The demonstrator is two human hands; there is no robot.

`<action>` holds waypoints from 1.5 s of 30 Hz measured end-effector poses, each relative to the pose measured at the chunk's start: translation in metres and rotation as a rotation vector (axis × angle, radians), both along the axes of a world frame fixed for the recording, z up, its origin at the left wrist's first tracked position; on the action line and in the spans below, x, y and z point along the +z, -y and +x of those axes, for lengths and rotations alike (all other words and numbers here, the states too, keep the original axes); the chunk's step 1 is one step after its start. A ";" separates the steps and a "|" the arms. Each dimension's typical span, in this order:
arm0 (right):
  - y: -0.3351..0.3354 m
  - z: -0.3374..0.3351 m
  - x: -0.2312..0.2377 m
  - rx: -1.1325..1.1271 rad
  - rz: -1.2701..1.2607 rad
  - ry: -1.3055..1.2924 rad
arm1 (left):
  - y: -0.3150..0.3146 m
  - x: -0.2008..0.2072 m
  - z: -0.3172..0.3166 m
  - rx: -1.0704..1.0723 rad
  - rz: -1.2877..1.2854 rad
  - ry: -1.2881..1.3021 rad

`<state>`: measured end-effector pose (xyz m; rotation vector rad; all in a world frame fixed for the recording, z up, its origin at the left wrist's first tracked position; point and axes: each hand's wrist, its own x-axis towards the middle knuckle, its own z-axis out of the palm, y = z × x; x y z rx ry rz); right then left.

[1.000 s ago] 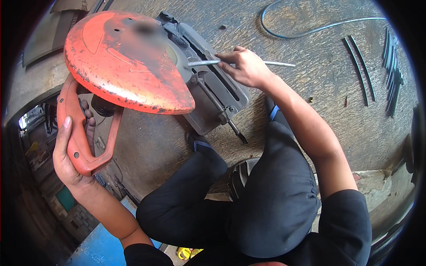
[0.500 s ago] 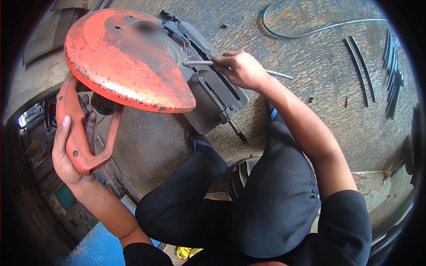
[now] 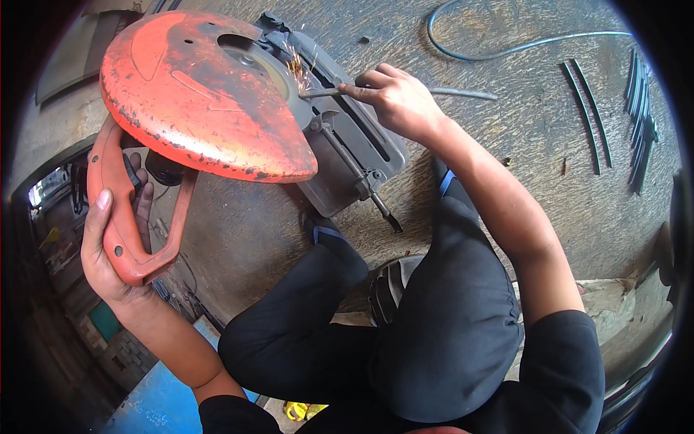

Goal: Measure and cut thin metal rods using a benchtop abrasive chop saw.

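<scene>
Red paint on the round saw guard [image 3: 210, 119], scuffed dark along the lower rim, with shaped outlines pressed into its face. Partly visible at its right edge, a grey cutting disc [image 3: 280, 76]; next to that, a grey base [image 3: 336, 181] with a screw clamp [image 3: 345, 157]. Left hand [image 3: 108, 267] with grip wrapped firmly around the red handle [image 3: 124, 231], thumb along its left side. Right hand [image 3: 397, 103] with grip clamped on a thin grey rod [image 3: 463, 92] over the base, left end at the disc's rim just below orange sparks [image 3: 296, 66], right end jutting past the hand. On the floor [image 3: 484, 173] to the right, a curved cable [image 3: 506, 53], two dark strips [image 3: 587, 116] side by side, and a bundle of thin strips [image 3: 637, 119]. At lower left, a blue panel [image 3: 163, 390] bearing pale handwriting, too small for sure reading.
</scene>
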<state>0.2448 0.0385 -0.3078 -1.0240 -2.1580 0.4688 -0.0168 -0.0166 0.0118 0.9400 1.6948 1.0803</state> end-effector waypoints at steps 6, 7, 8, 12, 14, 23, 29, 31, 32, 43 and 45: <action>0.001 0.014 -0.004 0.013 0.048 0.029 | -0.007 0.001 0.022 -0.017 0.050 -0.471; 0.005 0.020 -0.010 -0.012 0.074 -0.028 | -0.005 0.001 0.032 -0.100 0.065 -0.462; 0.011 0.026 -0.019 -0.073 0.012 0.004 | 0.002 0.000 0.044 -0.083 0.297 -0.833; 0.036 0.060 -0.064 -0.266 -0.343 0.258 | 0.020 -0.011 0.074 -0.523 0.377 -1.840; 0.045 0.075 -0.084 -0.289 -0.369 0.253 | 0.017 -0.018 0.072 -0.388 0.445 -1.794; 0.040 0.081 -0.114 -0.313 -0.441 0.326 | 0.026 -0.019 0.054 -0.442 0.556 -1.754; 0.034 0.125 -0.123 -0.379 -0.460 0.218 | 0.034 -0.013 0.040 -0.549 0.580 -1.732; 0.026 0.148 -0.126 -0.423 -0.384 0.258 | 0.036 -0.012 0.037 -0.619 0.602 -1.744; 0.017 0.159 -0.128 -0.483 -0.335 0.270 | 0.035 -0.012 0.036 -0.588 0.611 -1.727; -0.080 0.230 -0.138 -0.248 -0.175 0.782 | 0.018 -0.010 0.022 -0.393 0.558 -1.573; -0.085 0.235 -0.140 -0.162 -0.149 0.856 | 0.014 -0.010 0.017 -0.389 0.609 -1.502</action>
